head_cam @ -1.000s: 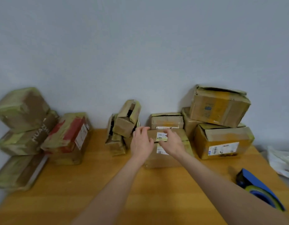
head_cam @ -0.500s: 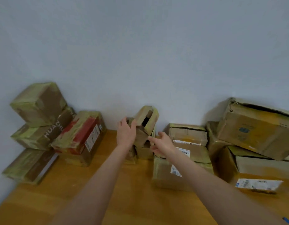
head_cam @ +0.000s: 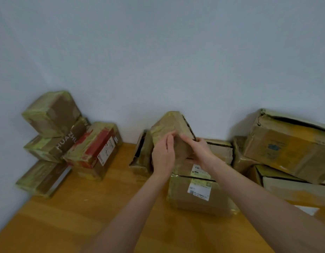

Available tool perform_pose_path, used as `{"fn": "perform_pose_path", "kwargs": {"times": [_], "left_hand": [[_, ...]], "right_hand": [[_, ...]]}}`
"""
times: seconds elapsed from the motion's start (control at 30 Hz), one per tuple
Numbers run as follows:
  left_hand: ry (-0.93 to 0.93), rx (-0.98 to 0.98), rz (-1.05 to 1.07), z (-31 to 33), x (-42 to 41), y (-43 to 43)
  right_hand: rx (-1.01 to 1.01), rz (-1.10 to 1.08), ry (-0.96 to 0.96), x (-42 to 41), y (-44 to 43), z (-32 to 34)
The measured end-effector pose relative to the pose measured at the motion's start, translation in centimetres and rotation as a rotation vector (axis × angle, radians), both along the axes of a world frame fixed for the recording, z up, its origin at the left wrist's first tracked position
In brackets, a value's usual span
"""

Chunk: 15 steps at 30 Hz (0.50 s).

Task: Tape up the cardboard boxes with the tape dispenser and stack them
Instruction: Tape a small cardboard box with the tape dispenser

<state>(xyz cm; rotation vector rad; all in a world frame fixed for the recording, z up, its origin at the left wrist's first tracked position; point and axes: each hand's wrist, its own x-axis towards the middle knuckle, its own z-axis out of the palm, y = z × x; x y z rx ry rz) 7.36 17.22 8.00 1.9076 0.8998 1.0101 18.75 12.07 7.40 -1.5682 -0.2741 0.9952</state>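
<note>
Left hand (head_cam: 162, 158), right hand (head_cam: 199, 149) moving in since earlier frame, fingers now grasping tilted small box (head_cam: 169, 127); contents hidden.

This is looking like a makeshift parcel-packing corner in a plain room, though whether home, office or stockroom is not showing. A wooden table (head_cam: 76, 221) is standing against a bare pale wall (head_cam: 158, 61), and worn cardboard boxes (head_cam: 200, 205) are crowding its far edge, several carrying printed shipping labels (head_cam: 199, 191) with barcodes. At the left, boxes wrapped in yellowish tape (head_cam: 52, 114) are sitting stacked in the corner, while at the right larger boxes (head_cam: 289, 148) are lying with flaps gaping open.
</note>
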Motion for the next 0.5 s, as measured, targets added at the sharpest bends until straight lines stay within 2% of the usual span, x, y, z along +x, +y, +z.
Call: {"fn": "perform_pose_path", "kwargs": {"times": [0.1,0.17,0.27,0.33,0.4,0.5], "left_hand": [[0.018,0.015,-0.022,0.1,0.5,-3.2],[0.012,-0.05,0.0,-0.1,0.8,-4.8],[-0.01,-0.132,0.17,-0.4,0.8,-5.9],[-0.012,-0.18,0.213,-0.4,0.4,-7.3],[-0.005,-0.257,0.15,-0.6,0.1,-9.9],[0.114,-0.296,0.046,-2.3,-0.3,-15.3]], "right_hand": [[-0.012,-0.009,-0.043,0.9,-3.3,0.4],[-0.024,0.018,-0.078,1.5,-6.2,0.5],[-0.032,0.144,-0.156,2.6,-11.6,0.9],[-0.045,0.279,-0.239,3.4,-15.7,0.9],[-0.062,0.407,-0.309,4.0,-19.7,0.9],[-0.104,0.569,-0.37,4.2,-24.7,0.0]]}}
